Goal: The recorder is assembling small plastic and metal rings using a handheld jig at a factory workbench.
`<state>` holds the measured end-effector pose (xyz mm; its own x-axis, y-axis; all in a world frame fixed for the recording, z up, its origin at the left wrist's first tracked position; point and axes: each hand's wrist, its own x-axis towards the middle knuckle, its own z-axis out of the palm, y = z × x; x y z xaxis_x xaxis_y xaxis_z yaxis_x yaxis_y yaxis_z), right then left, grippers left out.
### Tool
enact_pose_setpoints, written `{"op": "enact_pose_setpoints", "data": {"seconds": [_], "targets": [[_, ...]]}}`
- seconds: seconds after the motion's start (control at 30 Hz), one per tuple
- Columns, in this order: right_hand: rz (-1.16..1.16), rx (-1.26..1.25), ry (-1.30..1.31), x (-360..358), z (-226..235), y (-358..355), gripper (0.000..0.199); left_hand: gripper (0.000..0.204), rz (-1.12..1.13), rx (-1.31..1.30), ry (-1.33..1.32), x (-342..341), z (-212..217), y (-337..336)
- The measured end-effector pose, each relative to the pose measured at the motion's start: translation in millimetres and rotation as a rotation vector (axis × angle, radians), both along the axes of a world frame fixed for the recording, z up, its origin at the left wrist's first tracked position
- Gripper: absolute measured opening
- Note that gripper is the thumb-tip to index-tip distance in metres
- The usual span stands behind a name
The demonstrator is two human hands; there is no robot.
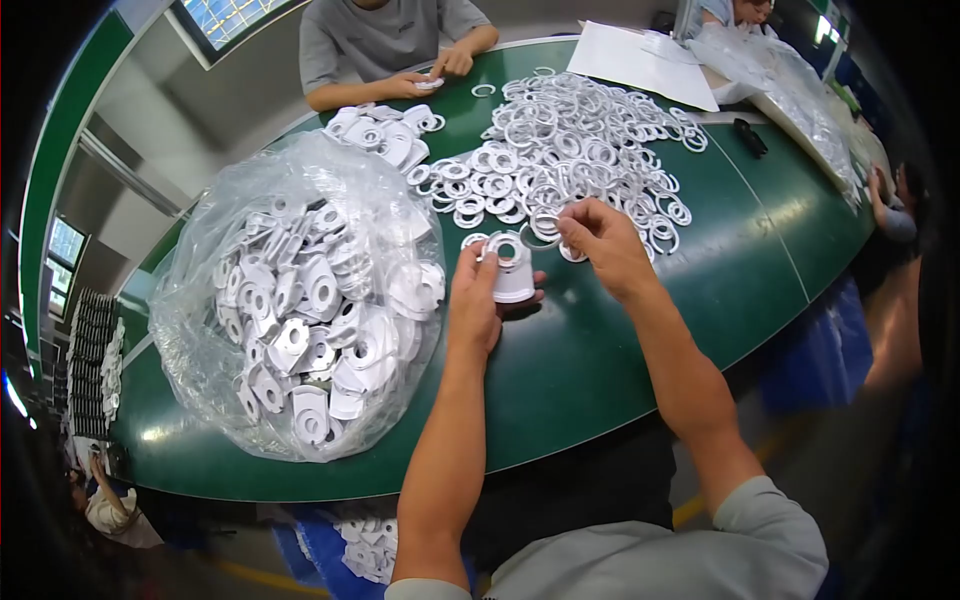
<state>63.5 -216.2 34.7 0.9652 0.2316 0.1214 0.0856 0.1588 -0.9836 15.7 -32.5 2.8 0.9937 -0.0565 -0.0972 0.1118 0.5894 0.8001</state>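
White plate [515, 284] in the left hand [478, 300], thin ring [541, 242] in the right hand [603, 245].
The left fingers grip the plate above the green table [725, 205]; the right thumb and fingertips pinch the ring beside its upper end. A clear bag [185, 335] of similar plates [320, 287] lies left, a ring pile [565, 130] beyond.

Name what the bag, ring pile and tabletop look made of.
Bag: clear plastic film, its crinkles shiny and see-through. Ring pile: whitish, smooth sheen suggests plastic, possibly metal. Tabletop: green laminate or mat, perhaps; soft glare suggests semi-gloss.
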Motion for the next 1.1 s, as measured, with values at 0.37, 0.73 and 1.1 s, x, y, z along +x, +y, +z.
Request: {"op": "enact_pose_setpoints", "data": {"seconds": [0.37, 0.73, 1.1], "targets": [[0.112, -0.061, 0.198, -10.3, -5.2, 19.7, 0.019, 0.043, 0.002, 0.014, -0.078, -4.0, -3.5, -1.0], [0.071, -0.198, 0.238, -11.5, -7.7, 21.9, 0.025, 0.041, -0.020, 0.033, -0.092, -3.8, -6.1, 0.4], [0.072, -0.266, 0.265, -11.1, -4.4, 20.4, 0.025, 0.044, -0.065, 0.079, -0.074, -3.3, -6.2, 3.5]]}}
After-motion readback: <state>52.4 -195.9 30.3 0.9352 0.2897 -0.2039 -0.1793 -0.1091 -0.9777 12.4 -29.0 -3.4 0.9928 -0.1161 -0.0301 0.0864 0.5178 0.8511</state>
